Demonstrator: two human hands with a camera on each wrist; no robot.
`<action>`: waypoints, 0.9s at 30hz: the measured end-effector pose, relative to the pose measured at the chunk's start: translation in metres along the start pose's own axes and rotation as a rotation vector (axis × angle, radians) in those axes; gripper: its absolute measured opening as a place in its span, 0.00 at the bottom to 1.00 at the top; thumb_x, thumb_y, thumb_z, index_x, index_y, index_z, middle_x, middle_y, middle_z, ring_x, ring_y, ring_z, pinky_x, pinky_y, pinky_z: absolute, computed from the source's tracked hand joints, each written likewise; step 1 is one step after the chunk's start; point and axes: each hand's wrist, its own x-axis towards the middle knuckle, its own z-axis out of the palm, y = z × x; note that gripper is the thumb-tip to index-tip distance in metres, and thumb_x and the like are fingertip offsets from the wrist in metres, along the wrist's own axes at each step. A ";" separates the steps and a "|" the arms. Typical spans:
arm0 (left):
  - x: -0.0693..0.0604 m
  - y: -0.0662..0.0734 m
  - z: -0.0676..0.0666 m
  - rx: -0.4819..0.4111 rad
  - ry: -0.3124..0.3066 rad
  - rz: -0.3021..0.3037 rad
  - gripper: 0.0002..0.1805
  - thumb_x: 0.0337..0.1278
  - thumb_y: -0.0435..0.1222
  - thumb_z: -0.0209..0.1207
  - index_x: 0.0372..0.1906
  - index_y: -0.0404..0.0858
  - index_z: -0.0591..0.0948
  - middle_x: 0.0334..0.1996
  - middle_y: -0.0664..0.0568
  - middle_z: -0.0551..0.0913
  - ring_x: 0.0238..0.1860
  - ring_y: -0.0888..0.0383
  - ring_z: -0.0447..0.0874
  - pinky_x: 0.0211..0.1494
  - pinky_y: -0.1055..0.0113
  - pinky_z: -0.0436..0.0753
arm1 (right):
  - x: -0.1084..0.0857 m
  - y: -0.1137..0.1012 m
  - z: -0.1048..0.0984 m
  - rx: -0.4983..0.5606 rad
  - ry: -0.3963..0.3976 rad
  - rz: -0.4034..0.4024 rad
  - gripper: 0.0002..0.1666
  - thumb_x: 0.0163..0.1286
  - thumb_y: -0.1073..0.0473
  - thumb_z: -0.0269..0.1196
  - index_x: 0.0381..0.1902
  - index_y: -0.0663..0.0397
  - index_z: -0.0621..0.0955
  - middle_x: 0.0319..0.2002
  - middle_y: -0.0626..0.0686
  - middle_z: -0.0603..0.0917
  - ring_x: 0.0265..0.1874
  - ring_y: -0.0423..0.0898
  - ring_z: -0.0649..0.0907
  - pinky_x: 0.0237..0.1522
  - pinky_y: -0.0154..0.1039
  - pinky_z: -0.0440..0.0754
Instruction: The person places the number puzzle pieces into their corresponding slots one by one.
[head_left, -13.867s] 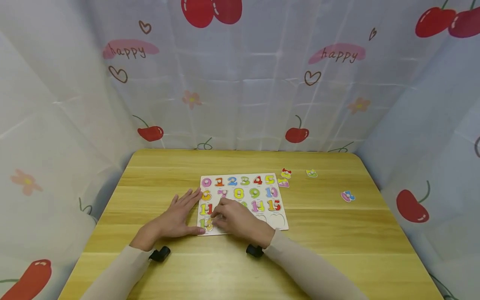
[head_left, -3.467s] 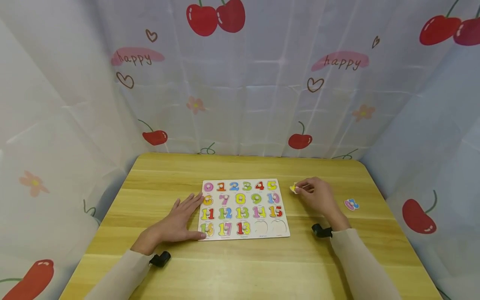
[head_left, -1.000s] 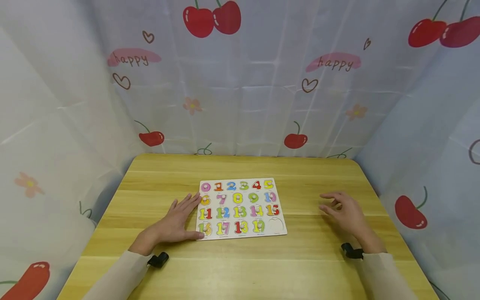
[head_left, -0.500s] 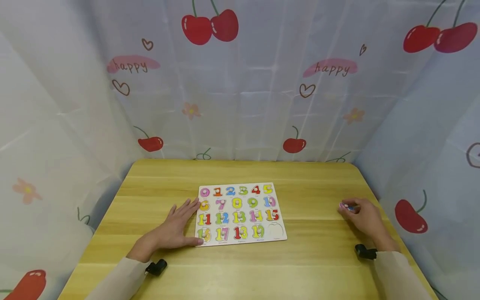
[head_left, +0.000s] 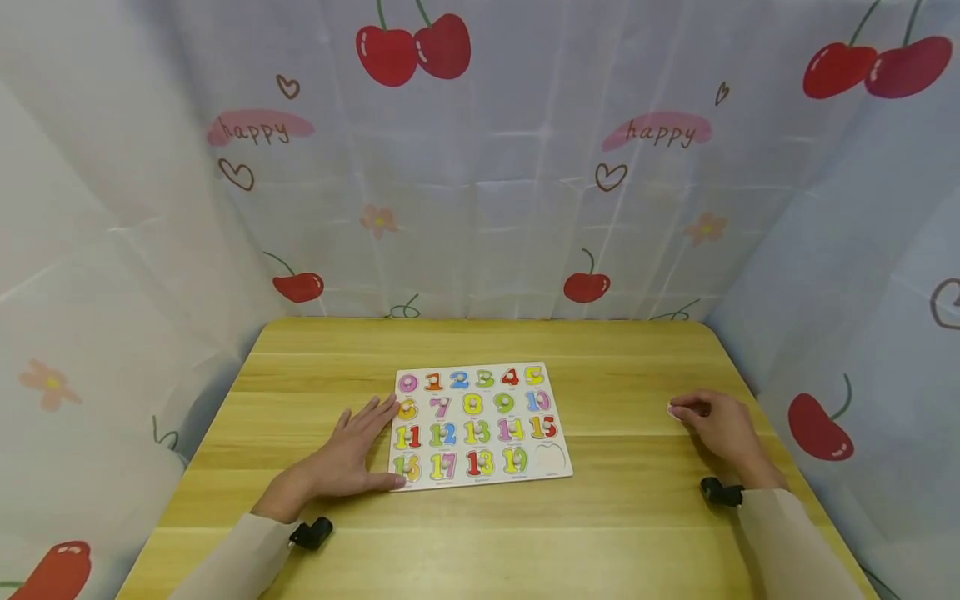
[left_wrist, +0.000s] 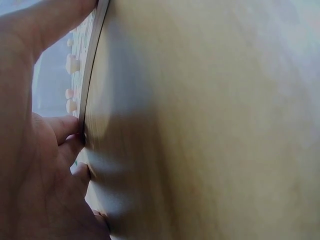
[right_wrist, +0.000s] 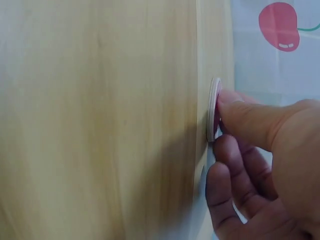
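A white number puzzle board [head_left: 562,450] lies on the table, filled with coloured knobbed number pieces from 0 to 19. Its bottom right recess [head_left: 551,458] is bare. My left hand [head_left: 345,454] rests at the board's left edge, fingers spread and thumb on the lower corner. The left wrist view shows the board's edge [left_wrist: 92,62] and its knobs side-on, against that hand. To the right, my right hand [head_left: 723,427] pinches a small puzzle piece [right_wrist: 214,110] between thumb and fingers. Only the piece's rim and a reddish-pink strip show; its number is hidden.
The wooden table [head_left: 480,550] has rounded far corners. A white curtain [head_left: 480,208] printed with cherries, hearts and "happy" encloses its back and sides. Each wrist bears a black camera [head_left: 311,533].
Over these frames the loose pieces left the table and 17, 18 and 19 appeared in the board. My right hand took hold of the pink-and-blue piece and shifted slightly left; my left hand stayed.
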 end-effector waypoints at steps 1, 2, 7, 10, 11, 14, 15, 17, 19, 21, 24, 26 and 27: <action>0.000 0.000 0.000 0.000 0.000 0.001 0.71 0.63 0.69 0.78 0.98 0.40 0.54 0.98 0.43 0.53 0.98 0.30 0.46 0.94 0.16 0.42 | 0.000 -0.001 0.001 0.009 -0.002 -0.014 0.08 0.81 0.57 0.78 0.50 0.55 0.97 0.44 0.59 0.98 0.39 0.46 0.91 0.40 0.33 0.84; 0.000 0.000 0.000 0.002 0.000 0.003 0.71 0.64 0.69 0.77 0.98 0.40 0.54 0.98 0.43 0.53 0.98 0.30 0.46 0.93 0.16 0.42 | 0.001 -0.002 0.001 0.017 -0.005 -0.028 0.07 0.81 0.59 0.78 0.51 0.55 0.97 0.44 0.59 0.98 0.39 0.44 0.91 0.39 0.32 0.84; -0.001 0.001 0.000 0.006 -0.004 -0.009 0.71 0.63 0.69 0.77 0.98 0.40 0.54 0.98 0.44 0.52 0.98 0.31 0.45 0.94 0.17 0.42 | 0.002 -0.004 0.004 0.056 -0.013 -0.086 0.09 0.80 0.63 0.78 0.54 0.57 0.96 0.44 0.58 0.98 0.37 0.36 0.90 0.37 0.28 0.85; -0.001 0.001 -0.001 0.000 -0.005 -0.014 0.71 0.63 0.69 0.78 0.98 0.40 0.55 0.98 0.44 0.53 0.98 0.30 0.46 0.94 0.17 0.41 | 0.001 -0.003 0.006 0.060 -0.007 -0.076 0.12 0.79 0.62 0.79 0.56 0.61 0.94 0.45 0.61 0.98 0.37 0.37 0.91 0.38 0.27 0.85; -0.001 0.002 -0.001 0.000 -0.005 -0.015 0.71 0.63 0.69 0.78 0.98 0.40 0.55 0.98 0.44 0.53 0.98 0.30 0.46 0.94 0.17 0.41 | 0.000 -0.003 0.006 0.057 -0.008 -0.069 0.13 0.79 0.61 0.79 0.56 0.62 0.94 0.46 0.62 0.98 0.37 0.39 0.92 0.38 0.28 0.85; -0.002 0.001 -0.001 0.001 -0.003 -0.020 0.71 0.63 0.68 0.78 0.98 0.40 0.55 0.98 0.44 0.53 0.98 0.31 0.45 0.95 0.18 0.41 | 0.001 -0.002 0.006 0.035 -0.013 -0.044 0.13 0.80 0.58 0.79 0.54 0.61 0.95 0.47 0.63 0.96 0.38 0.44 0.92 0.38 0.30 0.85; -0.002 0.001 -0.001 0.002 -0.003 -0.021 0.71 0.63 0.69 0.78 0.98 0.40 0.55 0.98 0.44 0.53 0.98 0.31 0.45 0.95 0.18 0.41 | 0.001 -0.002 0.007 0.025 -0.015 -0.039 0.13 0.80 0.57 0.79 0.53 0.61 0.95 0.47 0.63 0.96 0.38 0.45 0.92 0.39 0.31 0.85; -0.002 0.000 -0.001 0.001 -0.002 -0.025 0.71 0.63 0.69 0.77 0.98 0.40 0.55 0.99 0.45 0.52 0.98 0.31 0.45 0.95 0.18 0.41 | 0.002 -0.004 0.007 0.005 -0.026 -0.035 0.12 0.82 0.56 0.78 0.52 0.60 0.95 0.47 0.63 0.95 0.40 0.49 0.92 0.40 0.35 0.85; -0.002 -0.001 -0.001 -0.001 0.000 -0.025 0.71 0.62 0.69 0.77 0.98 0.41 0.55 0.99 0.45 0.52 0.98 0.31 0.45 0.95 0.18 0.41 | 0.003 -0.006 0.007 -0.007 -0.036 -0.033 0.11 0.82 0.56 0.77 0.51 0.60 0.95 0.46 0.63 0.94 0.41 0.52 0.92 0.41 0.38 0.85; -0.002 -0.002 0.000 -0.003 0.002 -0.022 0.71 0.62 0.69 0.77 0.98 0.41 0.55 0.99 0.45 0.53 0.98 0.32 0.45 0.94 0.17 0.41 | 0.004 -0.009 0.007 -0.011 -0.044 -0.033 0.11 0.83 0.56 0.76 0.51 0.61 0.95 0.47 0.63 0.94 0.42 0.55 0.92 0.42 0.40 0.85; -0.002 -0.002 0.001 -0.003 0.005 -0.016 0.71 0.62 0.69 0.77 0.98 0.40 0.55 0.98 0.45 0.53 0.98 0.31 0.45 0.94 0.17 0.41 | 0.003 -0.014 0.008 -0.007 -0.053 -0.029 0.12 0.84 0.57 0.76 0.52 0.61 0.95 0.49 0.66 0.93 0.44 0.58 0.93 0.44 0.42 0.86; -0.002 -0.001 0.001 -0.007 0.004 -0.013 0.71 0.63 0.69 0.77 0.98 0.40 0.55 0.98 0.44 0.53 0.98 0.31 0.45 0.94 0.17 0.41 | 0.001 -0.018 0.008 0.001 -0.050 -0.029 0.12 0.84 0.56 0.76 0.52 0.60 0.95 0.50 0.66 0.92 0.45 0.59 0.93 0.44 0.41 0.87; -0.002 0.000 0.001 -0.011 0.005 -0.011 0.71 0.62 0.69 0.78 0.98 0.40 0.55 0.98 0.44 0.54 0.98 0.31 0.45 0.94 0.17 0.41 | 0.001 -0.021 0.009 0.006 -0.049 -0.034 0.12 0.84 0.56 0.76 0.53 0.60 0.95 0.50 0.66 0.92 0.45 0.60 0.94 0.44 0.40 0.88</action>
